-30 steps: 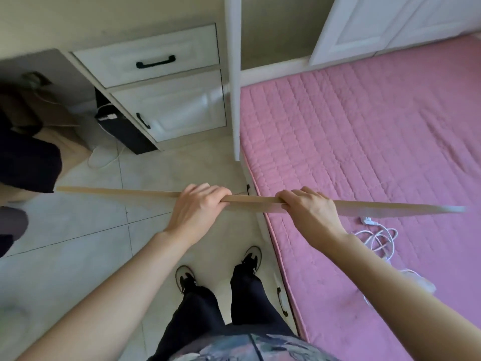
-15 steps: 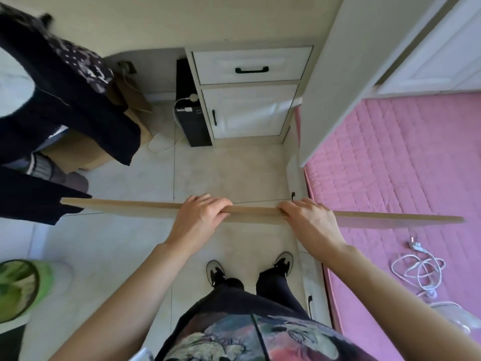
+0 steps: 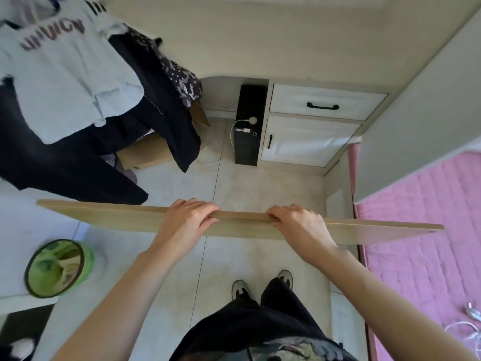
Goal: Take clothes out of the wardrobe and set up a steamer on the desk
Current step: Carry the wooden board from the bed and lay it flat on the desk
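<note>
A long, thin wooden board point(image 3: 117, 217) stretches level across the view at waist height. My left hand point(image 3: 187, 220) grips its far edge just left of the middle, fingers curled over the top. My right hand point(image 3: 299, 222) grips the same edge a little to the right. Hanging clothes fill the upper left: a light blue T-shirt with dark red lettering point(image 3: 67, 74) and dark garments point(image 3: 161, 113) beside it. The desk's white drawer unit point(image 3: 312, 126) stands ahead of me. No steamer is in view.
A black computer tower point(image 3: 247, 126) stands beside the drawers under the desk. A cardboard box point(image 3: 148, 155) sits behind the clothes. A green bin point(image 3: 57, 267) stands low left. The pink bed point(image 3: 429, 243) with a white cable point(image 3: 466, 332) runs along the right, behind a white door panel point(image 3: 416, 126).
The view has swung left, away from the bed: hanging clothes and the green bin have come into view and the drawers moved right. Both hands keep the same grip on the board.
</note>
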The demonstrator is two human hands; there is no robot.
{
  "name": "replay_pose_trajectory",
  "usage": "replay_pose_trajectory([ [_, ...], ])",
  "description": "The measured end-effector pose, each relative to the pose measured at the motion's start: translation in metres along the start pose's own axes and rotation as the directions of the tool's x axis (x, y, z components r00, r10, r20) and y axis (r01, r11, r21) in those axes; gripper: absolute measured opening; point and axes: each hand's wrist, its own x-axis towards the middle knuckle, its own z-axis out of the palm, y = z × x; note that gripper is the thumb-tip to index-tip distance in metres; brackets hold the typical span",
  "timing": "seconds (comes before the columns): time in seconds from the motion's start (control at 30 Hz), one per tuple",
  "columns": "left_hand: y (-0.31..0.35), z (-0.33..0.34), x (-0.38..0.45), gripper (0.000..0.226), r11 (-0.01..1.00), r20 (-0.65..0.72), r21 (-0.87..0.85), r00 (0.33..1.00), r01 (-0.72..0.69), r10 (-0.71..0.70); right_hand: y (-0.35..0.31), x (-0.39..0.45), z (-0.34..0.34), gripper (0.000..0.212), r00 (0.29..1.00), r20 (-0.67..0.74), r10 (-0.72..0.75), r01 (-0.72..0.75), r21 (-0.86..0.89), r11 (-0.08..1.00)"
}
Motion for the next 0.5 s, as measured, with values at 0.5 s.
replay_pose_trajectory([
  [0.5,-0.041,-0.077,0.122,0.016,0.996,-0.112,0.045,0.991,0.072,-0.067,-0.001,0.138,-0.091,0.019,0.996,-0.065,-0.068,0.069,0.004,0.998],
])
